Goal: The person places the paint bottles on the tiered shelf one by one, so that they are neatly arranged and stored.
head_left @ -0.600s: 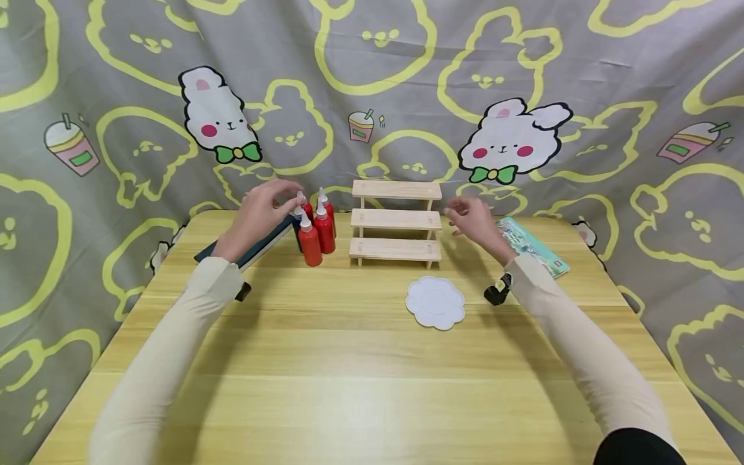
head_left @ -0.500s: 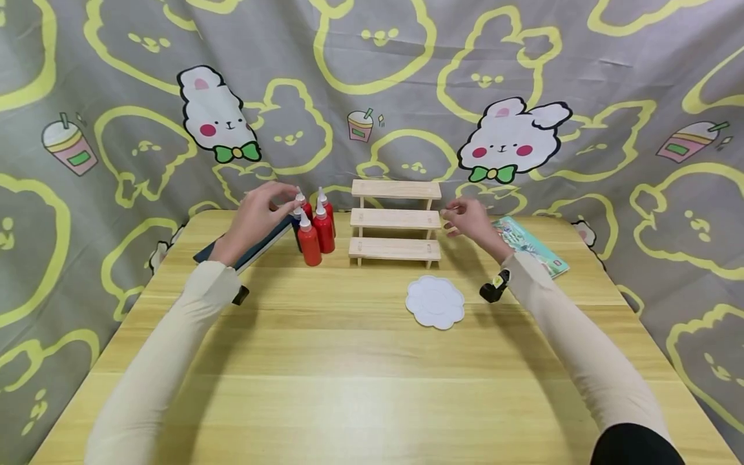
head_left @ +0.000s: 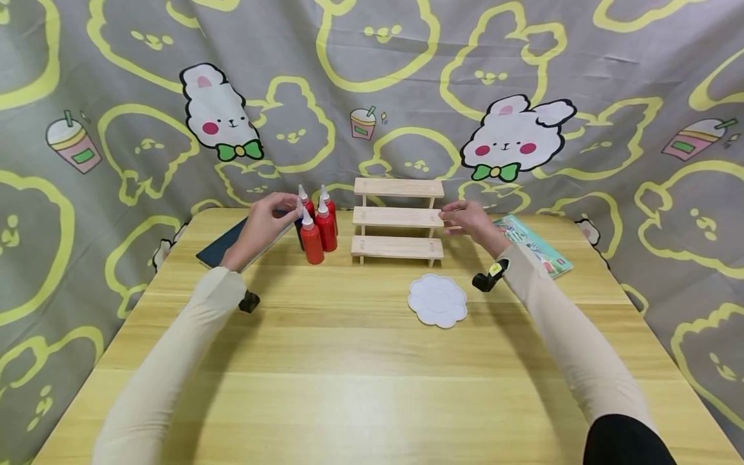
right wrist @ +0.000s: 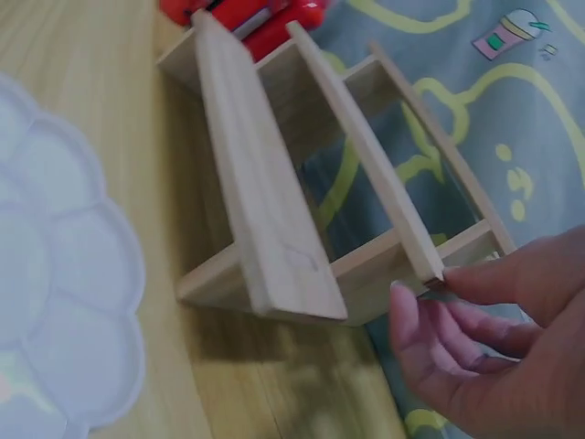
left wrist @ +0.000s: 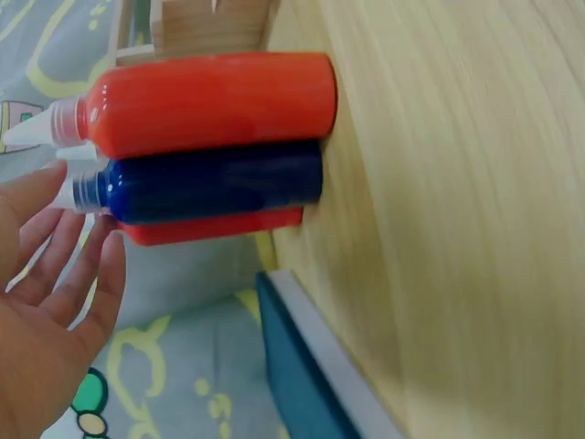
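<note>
I had left grip [head_left: 264,221] and right grip [head_left: 472,221] parted, bottles [head_left: 314,247] and rack [head_left: 398,217] not yet lifted near the desk's [head_left: 349,361] far edge.

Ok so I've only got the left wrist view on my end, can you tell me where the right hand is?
Observer: The right hand has its fingers at the right end of the stand's middle shelf.
Operator: Got it, and is anything lying in front of that?
Observer: Yes, a white, flower-shaped palette, toward the right side.
Operator: Ok, anything further to the right?
Observer: A light green book, lying flat and partly hidden behind the right sleeve.
</note>
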Tool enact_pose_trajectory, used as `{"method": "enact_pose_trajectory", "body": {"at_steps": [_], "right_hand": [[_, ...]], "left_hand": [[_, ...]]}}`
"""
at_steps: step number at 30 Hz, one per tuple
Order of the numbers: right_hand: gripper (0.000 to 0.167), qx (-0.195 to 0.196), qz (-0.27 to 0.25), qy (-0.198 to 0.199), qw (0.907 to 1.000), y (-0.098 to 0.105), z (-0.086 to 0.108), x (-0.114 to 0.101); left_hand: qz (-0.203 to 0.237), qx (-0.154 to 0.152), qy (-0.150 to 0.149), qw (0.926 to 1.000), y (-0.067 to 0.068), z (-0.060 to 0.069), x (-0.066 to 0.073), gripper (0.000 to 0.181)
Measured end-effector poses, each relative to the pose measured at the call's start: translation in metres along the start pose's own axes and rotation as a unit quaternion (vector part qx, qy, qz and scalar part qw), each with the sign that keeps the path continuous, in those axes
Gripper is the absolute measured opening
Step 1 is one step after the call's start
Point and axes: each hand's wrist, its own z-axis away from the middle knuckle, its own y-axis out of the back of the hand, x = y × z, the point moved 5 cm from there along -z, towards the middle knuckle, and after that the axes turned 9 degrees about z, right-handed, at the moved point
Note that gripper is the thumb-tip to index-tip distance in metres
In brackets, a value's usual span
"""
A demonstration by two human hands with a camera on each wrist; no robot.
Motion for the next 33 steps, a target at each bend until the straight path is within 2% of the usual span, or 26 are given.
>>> {"method": "enact_pose_trajectory", "body": {"at_steps": [3,6,10,17,22,29,33], "right_hand": [[0.047,-0.020,-0.028,-0.021,0.9992,0.000,-0.002,-0.002],[0.049,-0.025,-0.034,-0.030,0.9986,-0.001,-0.003,-0.004],[0.056,-0.019,-0.017,-0.032,0.9992,-0.004,-0.005,-0.005],[0.059,-0.019,-0.031,-0.027,0.9990,-0.006,-0.008,-0.005],[0.059,-0.031,-0.027,-0.030,0.9987,-0.010,-0.011,-0.004],[0.058,-0.031,0.010,-0.035,0.9989,-0.015,-0.011,-0.005],[0.055,-0.019,0.017,-0.037,0.9990,-0.013,-0.011,-0.004]], "left_hand": [[0.018,-0.005,0.014,0.9997,-0.003,-0.001,-0.006,0.033],[0.034,-0.017,0.023,0.9990,-0.007,-0.001,-0.013,0.036],[0.055,-0.028,0.033,0.9975,-0.012,-0.001,-0.020,0.041],[0.095,-0.022,0.045,0.9942,-0.013,0.000,-0.031,0.042],[0.095,-0.009,0.041,0.9946,-0.007,0.009,-0.033,0.043],[0.064,-0.014,0.073,0.9952,0.008,0.023,-0.027,0.041],[0.062,-0.011,0.069,0.9956,0.010,0.025,-0.027,0.045]]}}
